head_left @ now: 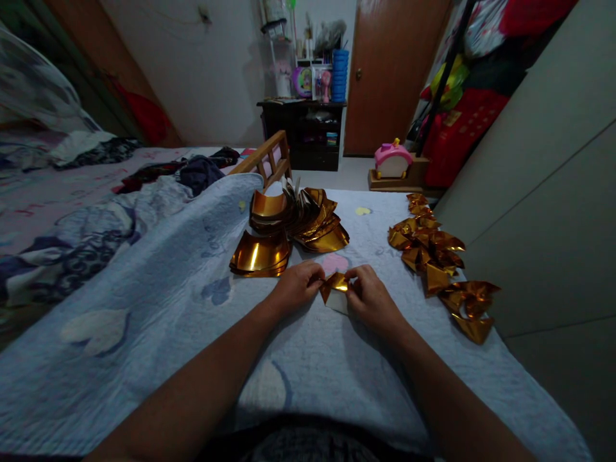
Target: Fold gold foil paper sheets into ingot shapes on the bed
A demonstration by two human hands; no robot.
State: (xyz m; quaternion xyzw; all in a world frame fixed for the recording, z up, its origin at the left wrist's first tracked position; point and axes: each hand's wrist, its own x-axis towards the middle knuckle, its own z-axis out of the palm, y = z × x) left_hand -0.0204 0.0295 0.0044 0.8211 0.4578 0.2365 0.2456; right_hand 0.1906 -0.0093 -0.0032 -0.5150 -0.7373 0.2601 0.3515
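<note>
A small sheet of gold foil paper point(337, 282), partly folded, lies between my hands on the blue bedspread; its pale back shows along the lower part. My left hand point(301, 282) pinches its left corner with thumb and finger. At the right edge, my right hand point(369, 296) grips the same sheet, fingers closed. Just beyond my left hand are fanned stacks of flat gold foil sheets point(262, 253), some with pale sides up. To the right lies a row of folded gold foil pieces point(430, 247), overlapping in a heap toward the edge.
The heart-patterned bedspread point(192, 359) covers the surface and rises on the left over a wooden rail point(282, 154). A grey cabinet point(543, 212) borders the right side. Beyond the far edge stand a pink toy point(393, 160) and a dark shelf unit point(312, 138).
</note>
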